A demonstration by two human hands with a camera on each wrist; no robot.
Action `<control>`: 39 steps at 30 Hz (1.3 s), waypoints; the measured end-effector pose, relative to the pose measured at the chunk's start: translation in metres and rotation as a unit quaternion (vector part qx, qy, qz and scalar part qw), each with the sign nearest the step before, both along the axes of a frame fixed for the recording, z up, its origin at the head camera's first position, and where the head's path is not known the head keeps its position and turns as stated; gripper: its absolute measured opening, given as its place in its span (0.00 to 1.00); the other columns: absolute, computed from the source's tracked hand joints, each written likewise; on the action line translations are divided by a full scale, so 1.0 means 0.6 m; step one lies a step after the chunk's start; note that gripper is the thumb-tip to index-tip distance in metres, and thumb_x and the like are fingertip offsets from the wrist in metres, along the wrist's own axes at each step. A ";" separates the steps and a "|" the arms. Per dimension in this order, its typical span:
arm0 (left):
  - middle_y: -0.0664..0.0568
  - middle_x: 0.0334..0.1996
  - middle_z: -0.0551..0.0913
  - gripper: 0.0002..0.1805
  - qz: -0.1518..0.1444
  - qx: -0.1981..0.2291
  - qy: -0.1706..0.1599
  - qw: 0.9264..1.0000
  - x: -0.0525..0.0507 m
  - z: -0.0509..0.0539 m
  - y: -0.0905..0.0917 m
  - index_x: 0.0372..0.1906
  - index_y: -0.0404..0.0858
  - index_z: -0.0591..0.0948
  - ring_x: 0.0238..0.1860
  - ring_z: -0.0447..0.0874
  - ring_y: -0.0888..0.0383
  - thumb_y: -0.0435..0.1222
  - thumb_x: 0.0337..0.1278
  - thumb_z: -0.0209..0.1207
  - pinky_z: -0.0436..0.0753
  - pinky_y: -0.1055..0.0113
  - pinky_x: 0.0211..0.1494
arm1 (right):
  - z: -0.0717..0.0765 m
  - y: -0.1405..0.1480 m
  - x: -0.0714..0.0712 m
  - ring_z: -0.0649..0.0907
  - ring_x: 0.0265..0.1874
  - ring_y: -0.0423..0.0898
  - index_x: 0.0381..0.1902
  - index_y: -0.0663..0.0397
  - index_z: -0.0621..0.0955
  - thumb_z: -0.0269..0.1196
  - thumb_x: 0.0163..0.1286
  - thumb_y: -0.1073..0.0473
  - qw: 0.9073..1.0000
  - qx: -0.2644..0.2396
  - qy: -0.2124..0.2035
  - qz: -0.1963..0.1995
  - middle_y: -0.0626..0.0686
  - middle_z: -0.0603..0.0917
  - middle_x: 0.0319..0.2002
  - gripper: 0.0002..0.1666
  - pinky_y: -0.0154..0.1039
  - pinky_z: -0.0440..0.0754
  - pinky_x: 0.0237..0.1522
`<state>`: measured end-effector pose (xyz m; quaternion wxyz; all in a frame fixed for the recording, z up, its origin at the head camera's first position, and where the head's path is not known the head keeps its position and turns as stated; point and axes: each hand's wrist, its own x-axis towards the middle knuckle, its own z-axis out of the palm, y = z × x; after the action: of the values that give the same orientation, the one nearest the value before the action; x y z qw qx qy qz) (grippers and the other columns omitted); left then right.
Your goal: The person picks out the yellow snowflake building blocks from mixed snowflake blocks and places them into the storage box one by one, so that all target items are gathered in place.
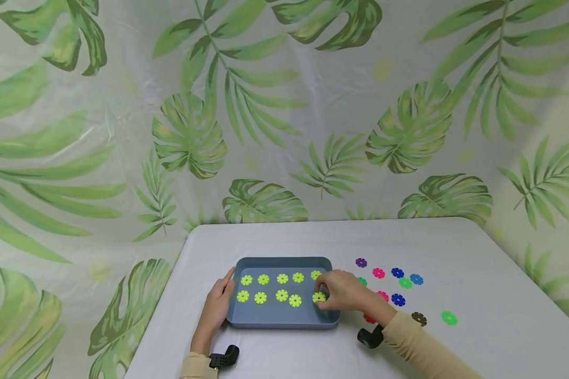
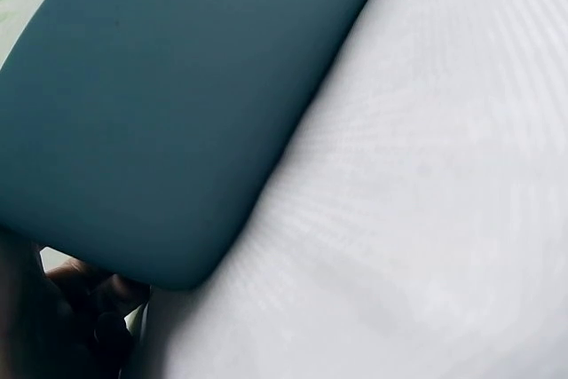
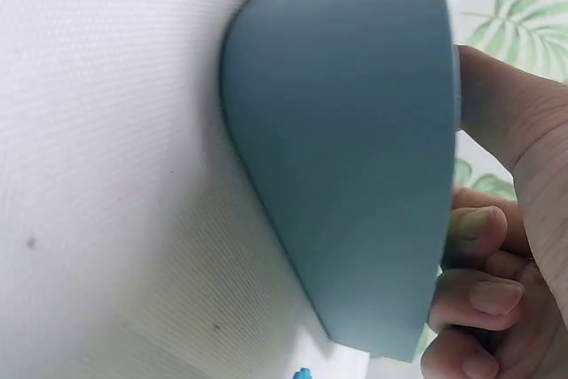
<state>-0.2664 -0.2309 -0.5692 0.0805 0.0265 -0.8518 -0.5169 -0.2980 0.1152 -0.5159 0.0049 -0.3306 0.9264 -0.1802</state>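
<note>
A blue-grey rectangular tray (image 1: 284, 324) stands on the table, with yellow-green notched discs (image 1: 260, 298) laid out inside it in two rows. My left hand (image 1: 214, 306) holds the tray's left side, its fingers along the wall and rim. At the tray's right end my right hand (image 1: 343, 290) reaches over the rim and pinches a yellow-green disc (image 1: 319, 297) between thumb and index finger, low over the tray floor. In the right wrist view the tray wall (image 3: 346, 148) hides that disc. The tray wall (image 2: 177, 113) also fills much of the left wrist view.
Right of the tray, loose notched discs lie scattered on the white table (image 1: 455, 263): purple (image 1: 361, 262), pink (image 1: 379, 272), dark blue (image 1: 398, 299), light blue (image 1: 416, 279), brown (image 1: 419, 318) and green (image 1: 449, 318). My right forearm partly covers some. A leaf-patterned curtain (image 1: 265, 105) hangs behind.
</note>
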 end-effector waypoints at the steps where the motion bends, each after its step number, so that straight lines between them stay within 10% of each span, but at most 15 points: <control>1: 0.49 0.36 0.70 0.25 0.001 -0.001 0.000 1.000 0.000 0.000 0.000 0.76 0.44 0.68 0.34 0.64 0.54 0.44 0.82 0.45 0.67 0.59 0.42 | 0.000 -0.001 0.000 0.66 0.18 0.34 0.35 0.44 0.87 0.75 0.56 0.46 1.000 0.004 0.002 0.000 0.39 0.67 0.16 0.14 0.32 0.60 0.22; 39: 0.48 0.35 0.70 0.25 -0.011 -0.021 0.001 1.000 -0.009 0.005 0.004 0.76 0.43 0.68 0.32 0.63 0.54 0.43 0.82 0.46 0.66 0.60 0.39 | -0.005 -0.007 0.015 0.72 0.23 0.37 0.39 0.49 0.91 0.77 0.57 0.45 0.999 0.036 -0.018 -0.014 0.39 0.81 0.25 0.17 0.33 0.69 0.23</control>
<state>-0.2719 -0.2283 -0.5664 0.0756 0.0148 -0.8625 -0.5001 -0.2892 0.1108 -0.5188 0.0311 -0.3142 0.9365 -0.1529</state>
